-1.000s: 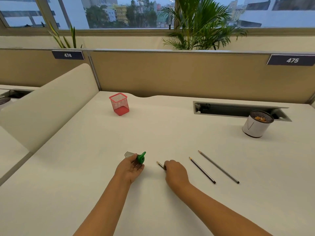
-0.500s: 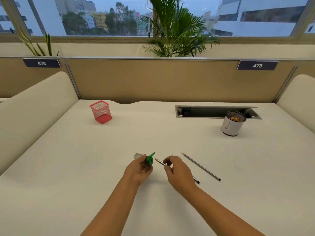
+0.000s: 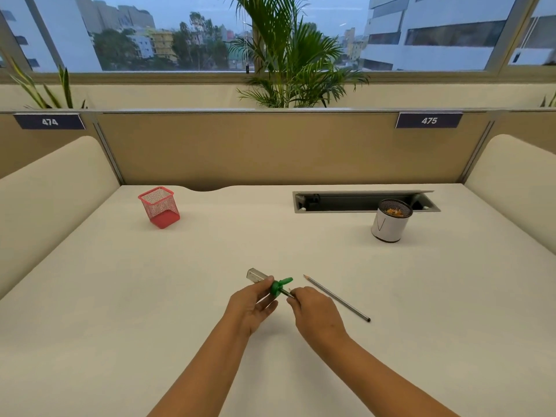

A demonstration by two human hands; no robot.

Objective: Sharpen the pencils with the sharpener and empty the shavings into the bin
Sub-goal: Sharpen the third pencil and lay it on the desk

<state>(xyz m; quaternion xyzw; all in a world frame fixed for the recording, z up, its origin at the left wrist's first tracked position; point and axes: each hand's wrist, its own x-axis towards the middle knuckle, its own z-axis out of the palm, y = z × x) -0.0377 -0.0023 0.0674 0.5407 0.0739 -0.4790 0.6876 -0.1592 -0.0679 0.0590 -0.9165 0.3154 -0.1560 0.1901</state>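
My left hand (image 3: 251, 305) grips a sharpener (image 3: 270, 282) with a clear case and a green cap, held just above the desk. My right hand (image 3: 316, 316) pinches a pencil (image 3: 288, 294) whose tip is at the green end of the sharpener; most of that pencil is hidden under the hand. A second grey pencil (image 3: 337, 297) lies on the desk just right of my right hand, point toward the far left. A small round bin (image 3: 389, 221) with orange shavings inside stands at the far right.
A red mesh pen holder (image 3: 159, 207) stands at the far left of the white desk (image 3: 180, 296). An open cable tray slot (image 3: 361, 201) lies behind the bin. Padded dividers rise on both sides, a partition at the back.
My right hand lifted a pencil off the desk and brought its tip to the sharpener's green end. My left hand raised the sharpener. The camera view shifted left to right.
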